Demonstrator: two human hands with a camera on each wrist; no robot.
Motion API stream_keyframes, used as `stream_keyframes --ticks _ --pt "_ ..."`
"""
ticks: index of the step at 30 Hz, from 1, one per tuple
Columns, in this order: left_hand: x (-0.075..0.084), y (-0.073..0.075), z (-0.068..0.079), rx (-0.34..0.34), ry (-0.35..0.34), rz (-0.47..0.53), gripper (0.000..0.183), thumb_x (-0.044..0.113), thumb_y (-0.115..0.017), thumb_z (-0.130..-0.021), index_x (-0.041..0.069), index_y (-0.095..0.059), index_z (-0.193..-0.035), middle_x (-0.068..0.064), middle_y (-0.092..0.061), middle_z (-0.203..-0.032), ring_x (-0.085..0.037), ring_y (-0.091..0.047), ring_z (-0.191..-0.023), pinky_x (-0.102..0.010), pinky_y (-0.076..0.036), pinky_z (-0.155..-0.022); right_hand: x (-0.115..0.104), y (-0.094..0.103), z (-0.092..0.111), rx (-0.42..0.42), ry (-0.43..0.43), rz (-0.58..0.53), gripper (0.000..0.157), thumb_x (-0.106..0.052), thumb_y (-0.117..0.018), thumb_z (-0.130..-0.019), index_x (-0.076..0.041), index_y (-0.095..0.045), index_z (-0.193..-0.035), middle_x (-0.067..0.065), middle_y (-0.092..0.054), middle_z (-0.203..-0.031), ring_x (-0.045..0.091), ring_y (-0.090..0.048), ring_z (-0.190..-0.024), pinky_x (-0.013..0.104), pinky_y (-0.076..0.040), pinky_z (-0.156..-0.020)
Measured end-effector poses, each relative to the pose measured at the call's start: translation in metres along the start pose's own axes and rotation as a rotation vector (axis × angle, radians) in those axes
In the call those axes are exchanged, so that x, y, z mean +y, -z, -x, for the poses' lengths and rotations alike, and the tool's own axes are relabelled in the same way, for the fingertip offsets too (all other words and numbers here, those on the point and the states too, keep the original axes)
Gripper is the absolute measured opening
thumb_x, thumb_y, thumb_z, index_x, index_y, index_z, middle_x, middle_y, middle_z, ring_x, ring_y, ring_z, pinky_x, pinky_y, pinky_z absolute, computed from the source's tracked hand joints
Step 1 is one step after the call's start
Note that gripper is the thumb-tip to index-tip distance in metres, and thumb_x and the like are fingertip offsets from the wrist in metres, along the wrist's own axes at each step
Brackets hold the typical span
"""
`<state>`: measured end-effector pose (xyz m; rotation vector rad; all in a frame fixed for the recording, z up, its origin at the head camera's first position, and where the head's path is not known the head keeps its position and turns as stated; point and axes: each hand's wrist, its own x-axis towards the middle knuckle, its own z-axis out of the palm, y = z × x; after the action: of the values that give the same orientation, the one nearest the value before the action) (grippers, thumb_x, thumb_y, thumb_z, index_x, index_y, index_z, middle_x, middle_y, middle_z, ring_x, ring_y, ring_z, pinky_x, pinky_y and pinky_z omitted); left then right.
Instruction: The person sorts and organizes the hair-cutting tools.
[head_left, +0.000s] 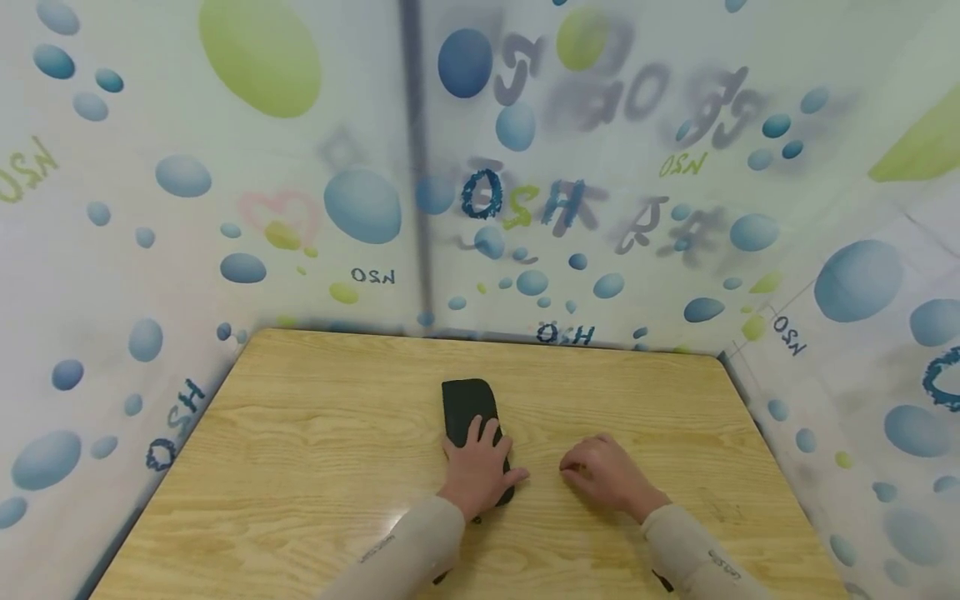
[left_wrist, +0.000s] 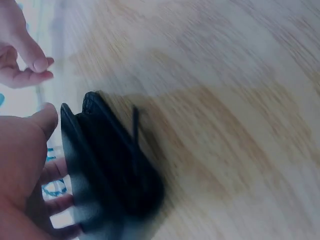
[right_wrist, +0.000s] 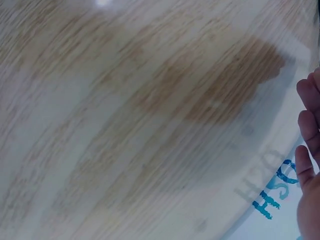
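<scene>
A long black case [head_left: 467,400], wallet-like with one rounded corner, lies on the wooden table. My left hand [head_left: 477,471] rests across its near half with fingers spread. From the left wrist view, the black case [left_wrist: 107,165] shows a gap along its edge and a thin dark strand sticking out there; blur hides the details. My right hand [head_left: 606,473] is to the right of the case, apart from it. Its fingers are loosely curled, thumb near the index finger, and I see nothing between them. At the right wrist view's edge are some fingers of the right hand [right_wrist: 309,130].
The wooden table [head_left: 315,433] reaches back to light walls [head_left: 360,108] printed with blue and green drops and lettering. Walls also stand at both sides. A dark vertical strip [head_left: 417,167] runs down the back wall.
</scene>
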<state>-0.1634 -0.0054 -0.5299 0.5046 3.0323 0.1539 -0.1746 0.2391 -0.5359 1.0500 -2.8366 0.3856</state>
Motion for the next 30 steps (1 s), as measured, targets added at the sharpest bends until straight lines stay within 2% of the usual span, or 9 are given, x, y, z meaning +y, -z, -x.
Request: stream_keyframes --ticks 4,7,12,14,17,21,23,26,30 --pt "-0.01 -0.004 -0.002 0.039 -0.065 -0.023 0.039 0.051 -0.058 -0.093 0.026 -0.061 -0.122 -0.002 -0.045 -0.144 -0.029 -0.036 -0.14 -0.075 -0.036 -0.095 0.004 0.001 0.001 -0.037 -0.05 -0.027 0.005 -0.025 -0.073 -0.087 -0.024 -0.075 -0.092 -0.016 -0.072 -0.09 0.002 -0.064 -0.083 0.039 -0.049 -0.083" --pt "-0.019 -0.004 -0.003 0.057 -0.135 0.013 0.03 0.038 -0.065 -0.09 0.025 -0.061 -0.117 0.0 -0.048 -0.141 -0.027 -0.038 -0.139 -0.076 -0.034 -0.097 0.007 0.001 0.002 -0.057 -0.091 -0.039 0.006 -0.026 -0.072 -0.088 -0.025 -0.075 -0.092 -0.017 -0.072 -0.09 0.002 -0.065 -0.084 0.04 -0.05 -0.084" --pt "-0.036 -0.002 -0.002 0.039 -0.202 0.171 0.051 0.035 -0.074 -0.084 0.024 -0.053 -0.13 -0.003 -0.045 -0.144 -0.027 -0.036 -0.141 -0.074 -0.03 -0.103 0.012 0.001 0.005 -0.055 -0.127 -0.044 0.006 -0.027 -0.072 -0.087 -0.026 -0.075 -0.093 -0.016 -0.072 -0.091 0.003 -0.067 -0.086 0.04 -0.05 -0.083" --pt "-0.042 -0.002 -0.001 0.023 -0.182 0.208 0.065 0.04 -0.075 -0.082 0.024 -0.047 -0.139 -0.006 -0.04 -0.149 -0.028 -0.032 -0.144 -0.07 -0.03 -0.107 0.014 0.0 0.006 -0.054 -0.139 -0.045 0.006 -0.027 -0.072 -0.087 -0.026 -0.075 -0.093 -0.015 -0.073 -0.092 0.004 -0.067 -0.086 0.039 -0.049 -0.082" --pt "-0.05 -0.003 0.001 0.011 -0.096 0.208 0.084 0.051 -0.077 -0.077 0.025 -0.038 -0.147 -0.009 -0.031 -0.157 -0.031 -0.027 -0.147 -0.066 -0.03 -0.109 0.017 0.001 0.007 -0.046 -0.157 -0.046 0.006 -0.027 -0.073 -0.087 -0.026 -0.075 -0.093 -0.015 -0.073 -0.091 0.003 -0.066 -0.086 0.037 -0.047 -0.081" --pt "-0.059 -0.002 0.004 -0.001 0.05 0.167 0.103 0.062 -0.077 -0.07 0.022 -0.03 -0.152 -0.015 -0.032 -0.155 -0.035 -0.035 -0.141 -0.063 -0.033 -0.107 0.019 0.004 0.009 -0.017 -0.168 -0.043 0.009 -0.024 -0.073 -0.086 -0.023 -0.075 -0.095 -0.014 -0.072 -0.089 0.004 -0.064 -0.083 0.038 -0.046 -0.08" --pt "-0.064 0.0 0.005 -0.013 0.088 0.145 0.105 0.062 -0.078 -0.07 0.017 -0.031 -0.152 -0.017 -0.036 -0.152 -0.035 -0.041 -0.137 -0.061 -0.036 -0.105 0.021 0.005 0.009 -0.012 -0.18 -0.046 0.013 -0.022 -0.072 -0.087 -0.021 -0.075 -0.099 -0.014 -0.071 -0.087 0.004 -0.063 -0.081 0.041 -0.047 -0.082" --pt "-0.071 0.007 0.005 -0.046 0.071 0.136 0.099 0.053 -0.08 -0.072 0.013 -0.035 -0.15 -0.017 -0.04 -0.15 -0.036 -0.045 -0.133 -0.059 -0.037 -0.103 0.022 0.005 0.009 -0.025 -0.215 -0.06 0.018 -0.021 -0.07 -0.088 -0.019 -0.073 -0.106 -0.015 -0.069 -0.086 0.005 -0.062 -0.082 0.045 -0.049 -0.086" --pt "-0.082 0.015 0.002 -0.108 -0.011 0.18 0.088 0.035 -0.081 -0.075 0.016 -0.038 -0.149 -0.012 -0.037 -0.155 -0.034 -0.04 -0.138 -0.059 -0.034 -0.107 0.022 0.007 0.009 -0.057 -0.261 -0.077 0.024 -0.023 -0.069 -0.089 -0.017 -0.071 -0.111 -0.016 -0.068 -0.086 0.005 -0.062 -0.083 0.047 -0.049 -0.088"
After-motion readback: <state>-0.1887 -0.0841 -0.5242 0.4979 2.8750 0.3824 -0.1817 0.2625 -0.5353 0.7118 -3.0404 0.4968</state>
